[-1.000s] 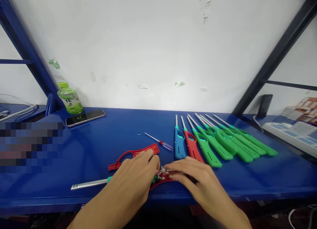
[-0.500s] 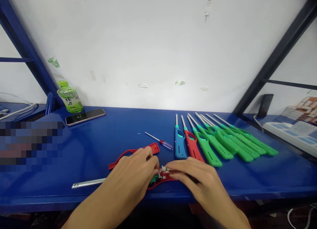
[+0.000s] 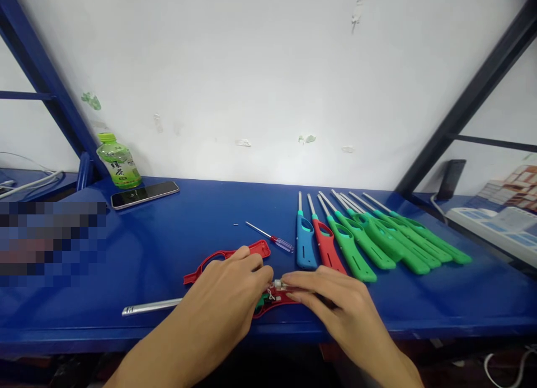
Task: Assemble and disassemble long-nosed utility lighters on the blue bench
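Observation:
An opened red gas lighter (image 3: pixel 274 305) lies at the table's front edge, its inner parts bare: a green piece, thin white wire and a whitish fitting (image 3: pixel 277 284). My left hand (image 3: pixel 232 290) bends over it from the left, fingers curled together beside the fitting; what the fingertips pinch is hidden. From the right, my right hand (image 3: pixel 342 298) grips the lighter's handle end between thumb and fingers, next to the fitting. The lighter's metal tube (image 3: pixel 153 305) sticks out left, beyond my left forearm. Behind my left hand lies the loose red shell half (image 3: pixel 260 248), partly covered.
A screwdriver (image 3: pixel 274 239) with a clear purple handle lies behind the hands, near a tiny metal pin (image 3: pixel 235 224). Blue, red and several green lighters (image 3: pixel 354 253) lie in a row at right. A phone (image 3: pixel 145 195) and a green bottle (image 3: pixel 121 164) are at back left.
Both hands stay at the same place on the lighter. The fingers of my left hand have shifted slightly by the fitting, and the view has moved a little.

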